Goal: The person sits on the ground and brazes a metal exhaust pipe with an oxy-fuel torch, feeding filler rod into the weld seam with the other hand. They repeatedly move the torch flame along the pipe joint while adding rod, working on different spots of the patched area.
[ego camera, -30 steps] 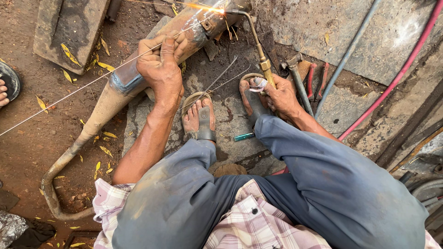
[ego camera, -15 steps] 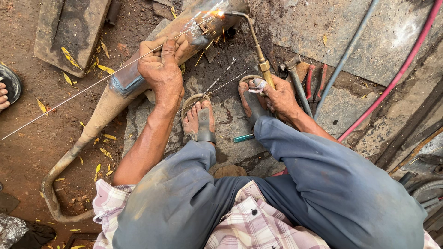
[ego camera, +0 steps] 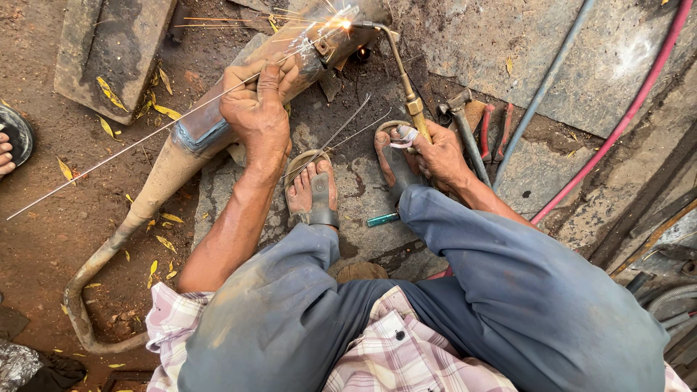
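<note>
On the ground ahead, my left hand (ego camera: 258, 109) clamps the filler rod (ego camera: 145, 138) against the heavy, rigid exhaust pipe (ego camera: 181, 156), right hand (ego camera: 435, 149) fisted around the brass torch (ego camera: 403, 80).

Packages, labels, signs, screens: none visible in this view. No carton, wrapper, sticker, placard or display shows anywhere on the ground, from twelve o'clock round to six o'clock, nor at either edge of the frame.
</note>
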